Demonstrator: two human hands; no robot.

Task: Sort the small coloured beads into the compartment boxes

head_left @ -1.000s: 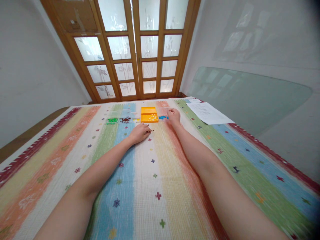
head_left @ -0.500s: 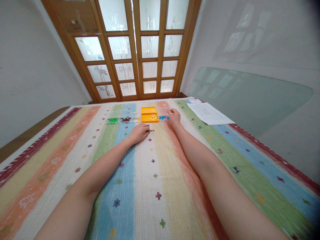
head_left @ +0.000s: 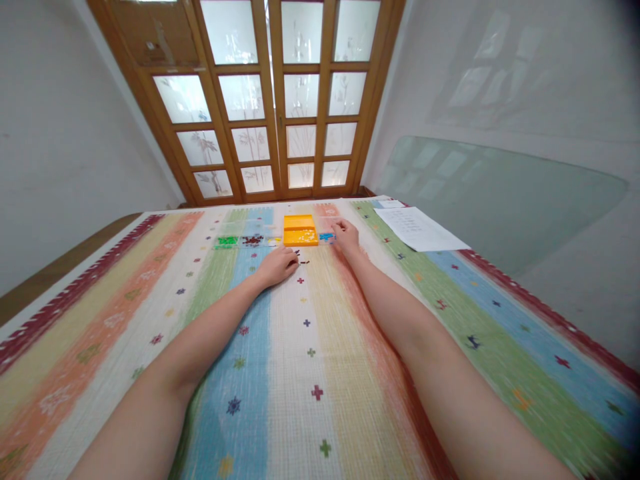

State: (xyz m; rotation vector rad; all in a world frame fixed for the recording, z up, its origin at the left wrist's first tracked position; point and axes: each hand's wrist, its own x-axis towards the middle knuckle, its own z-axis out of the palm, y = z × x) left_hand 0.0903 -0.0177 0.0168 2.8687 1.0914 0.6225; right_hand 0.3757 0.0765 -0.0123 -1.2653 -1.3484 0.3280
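Observation:
An open orange box (head_left: 301,221) with small white pieces in its near half stands at the far middle of the table. Just in front of it, my left hand (head_left: 279,265) rests on the cloth with fingers curled, beside a few small dark pieces (head_left: 305,262). My right hand (head_left: 346,236) is at the blue pieces (head_left: 327,237) right of the box, its fingertips pinched together; anything between them is too small to tell. Clear trays left of the box hold green pieces (head_left: 227,241), dark red pieces (head_left: 253,240) and yellow pieces (head_left: 274,240).
A striped, patterned cloth (head_left: 295,373) covers the table. White paper (head_left: 420,229) with writing lies at the far right, a smaller sheet (head_left: 391,204) behind it. A wood-framed glass door (head_left: 275,120) stands beyond, with walls on both sides.
My right hand has shifted slightly left and down over the blue pieces, its fingers drawn closer together. My left hand has barely moved.

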